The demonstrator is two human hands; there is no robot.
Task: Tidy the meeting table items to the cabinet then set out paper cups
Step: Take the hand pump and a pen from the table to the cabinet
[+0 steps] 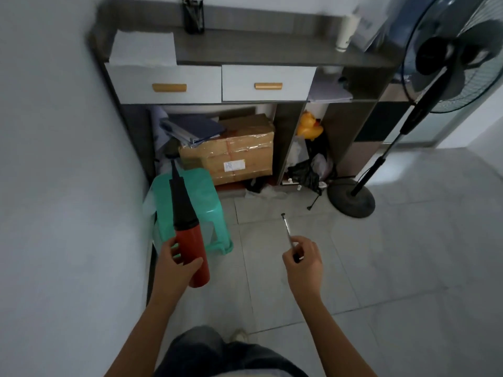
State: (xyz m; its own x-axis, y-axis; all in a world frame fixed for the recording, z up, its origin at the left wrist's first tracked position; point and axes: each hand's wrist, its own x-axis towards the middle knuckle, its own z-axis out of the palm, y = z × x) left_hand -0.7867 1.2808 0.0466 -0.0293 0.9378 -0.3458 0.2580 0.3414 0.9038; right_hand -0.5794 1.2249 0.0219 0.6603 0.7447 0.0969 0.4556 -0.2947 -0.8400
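The cabinet stands straight ahead against the wall. Both drawers are closed, and the open shelves below are already crowded. With both hands full, I judge that pulling a drawer means freeing a hand first, or something gets dropped.

The fan leans in at the right, its base and cord on the floor near the cabinet's right end. A step that way could catch the cord or knock the pole.

The cardboard box fills most of the lower left shelf, with folders piled loosely on top. Pushing anything in beside them could tip the folders out.

The green stool sits on the floor in front of that shelf, between the person and the opening, so it is likely to block the reach or trip a foot.

The pump, red body with a black nozzle, is held upright over the stool. The left hand wraps its lower body, fingers and thumb curled round it. The long nozzle could jab the folders if it is thrust forward.

The paper cups appear to be stacked at the cabinet top's right end, close to the fan cage, so a careless reach could topple them.

The thin metal rod points forward from the right hand, pinched at its near end between thumb and curled fingers. It could slip from so light a hold.
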